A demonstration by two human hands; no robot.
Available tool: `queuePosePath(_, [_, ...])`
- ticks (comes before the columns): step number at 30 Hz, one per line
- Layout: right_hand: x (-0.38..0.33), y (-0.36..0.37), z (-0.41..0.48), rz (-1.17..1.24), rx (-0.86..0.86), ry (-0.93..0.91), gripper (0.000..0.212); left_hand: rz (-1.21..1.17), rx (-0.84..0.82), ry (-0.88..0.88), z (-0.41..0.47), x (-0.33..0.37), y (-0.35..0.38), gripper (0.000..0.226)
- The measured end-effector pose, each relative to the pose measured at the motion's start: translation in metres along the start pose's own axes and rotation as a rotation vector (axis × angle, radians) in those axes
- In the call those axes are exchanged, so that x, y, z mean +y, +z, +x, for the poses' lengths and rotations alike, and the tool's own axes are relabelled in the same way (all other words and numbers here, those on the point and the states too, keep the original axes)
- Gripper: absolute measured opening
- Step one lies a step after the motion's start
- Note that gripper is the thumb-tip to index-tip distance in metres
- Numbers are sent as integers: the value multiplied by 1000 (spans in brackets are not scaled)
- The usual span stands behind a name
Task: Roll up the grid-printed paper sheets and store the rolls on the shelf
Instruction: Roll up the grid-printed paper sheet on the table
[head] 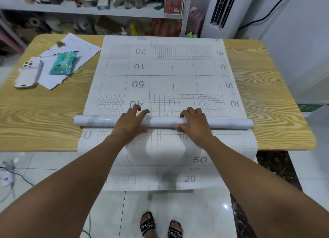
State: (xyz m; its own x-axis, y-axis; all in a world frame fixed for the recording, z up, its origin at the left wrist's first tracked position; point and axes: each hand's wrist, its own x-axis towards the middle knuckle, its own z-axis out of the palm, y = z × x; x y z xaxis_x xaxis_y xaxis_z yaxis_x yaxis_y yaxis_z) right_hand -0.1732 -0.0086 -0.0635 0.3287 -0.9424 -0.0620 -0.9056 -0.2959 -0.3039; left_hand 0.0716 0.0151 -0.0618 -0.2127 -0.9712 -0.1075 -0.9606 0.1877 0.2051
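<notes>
Fingers [185, 113] curl over the roll [162, 122], thumbs on its near side | left hand [130, 121] and right hand [195, 121] grip it | across grid-printed sheet [178, 68] on table [44, 113]

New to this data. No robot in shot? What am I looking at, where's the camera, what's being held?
No robot here: a person works with bare hands. The single picture comes from a wide-angle camera worn on their head, looking forward and down. The left hand and right hand both curl over a partly wound roll. The roll lies across a grid-printed sheet, which covers the middle of the table and hangs over its near edge. On the table's left lie a phone, a teal packet and loose papers. A cluttered shelf stands behind.
</notes>
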Motion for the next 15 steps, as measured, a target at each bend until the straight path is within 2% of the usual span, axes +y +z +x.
queuePosePath(5, [2, -1, 0, -50, -29, -9, 40, -30, 7, -2, 0, 2, 1, 65])
queuePosePath(9, [2, -2, 2, -65, -44, -5, 43, -34, 4, 2, 3, 4, 0, 53])
queuePosePath(15, [-4, -2, 1, 81, 31, 67, 44, -25, 19, 16, 6, 3, 1, 49])
